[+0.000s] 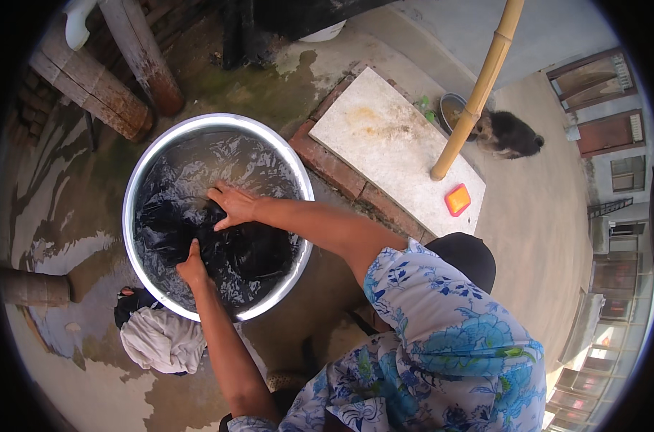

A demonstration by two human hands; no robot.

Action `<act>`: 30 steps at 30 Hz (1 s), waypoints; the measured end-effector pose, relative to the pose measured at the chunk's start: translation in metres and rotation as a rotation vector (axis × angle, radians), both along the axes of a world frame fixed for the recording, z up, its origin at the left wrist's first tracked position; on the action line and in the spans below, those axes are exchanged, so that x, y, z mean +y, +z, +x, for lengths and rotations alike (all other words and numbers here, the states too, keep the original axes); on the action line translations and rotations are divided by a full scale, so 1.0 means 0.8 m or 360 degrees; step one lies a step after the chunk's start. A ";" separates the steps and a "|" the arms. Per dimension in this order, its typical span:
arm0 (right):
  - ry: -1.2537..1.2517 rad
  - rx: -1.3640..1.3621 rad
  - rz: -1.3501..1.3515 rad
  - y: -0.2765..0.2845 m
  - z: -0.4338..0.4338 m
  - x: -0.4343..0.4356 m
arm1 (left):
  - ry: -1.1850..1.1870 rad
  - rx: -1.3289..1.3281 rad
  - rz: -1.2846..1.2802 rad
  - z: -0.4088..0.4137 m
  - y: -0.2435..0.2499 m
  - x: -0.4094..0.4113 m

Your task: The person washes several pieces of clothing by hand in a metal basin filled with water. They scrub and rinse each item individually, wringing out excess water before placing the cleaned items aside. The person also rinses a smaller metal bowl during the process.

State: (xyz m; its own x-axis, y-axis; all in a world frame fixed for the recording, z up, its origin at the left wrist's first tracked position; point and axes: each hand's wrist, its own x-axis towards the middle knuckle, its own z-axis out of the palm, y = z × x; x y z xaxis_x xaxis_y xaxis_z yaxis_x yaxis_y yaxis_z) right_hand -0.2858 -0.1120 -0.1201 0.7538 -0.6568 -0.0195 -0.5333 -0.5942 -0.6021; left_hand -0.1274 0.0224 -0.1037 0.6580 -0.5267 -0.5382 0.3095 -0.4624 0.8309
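A large round metal basin (134,178) stands on the wet ground, holding murky water. Black wet cloth (259,251) lies bunched in it, partly under the surface. My left hand (193,268) grips the cloth near the basin's middle, thumb uppermost and fingers hidden in water and fabric. Just beyond it, my right hand (234,204) holds a fold of the same cloth between thumb and fingers, its fingertips at the water. The two hands are a short gap apart.
A pale slab on bricks (386,135) carries an orange soap bar in a pink dish (457,200). A bamboo pole (473,108) rises beside it. A dog (508,135) is at a metal bowl (452,110). Light-coloured cloth (162,340) lies near the basin; wooden posts (92,89) stand beyond.
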 end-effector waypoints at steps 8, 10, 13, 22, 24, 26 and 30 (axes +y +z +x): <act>-0.0721 0.0254 0.0610 0.029 0.084 -0.007 | 0.0134 0.1055 -0.0412 0.020 -0.029 0.020; -0.0428 -0.0109 0.0584 0.092 0.070 0.021 | 0.0160 0.1274 -0.0542 0.008 -0.001 0.010; -0.0015 -0.0543 0.0312 0.164 0.065 0.111 | 0.0236 0.1147 -0.0819 -0.009 0.056 0.012; -0.0023 -0.0727 -0.0332 0.199 0.070 0.224 | 0.0235 0.0903 -0.1160 -0.019 0.155 0.054; -0.0047 -0.0741 -0.0384 0.200 0.079 0.188 | 0.0244 0.0857 -0.1090 -0.003 0.135 0.037; -0.0084 -0.0781 -0.0387 0.198 0.096 0.153 | 0.0203 0.0667 -0.0985 0.008 0.119 0.023; -0.0386 -0.0638 -0.0127 0.179 0.091 0.057 | 0.0386 0.1130 -0.0981 -0.022 0.114 0.004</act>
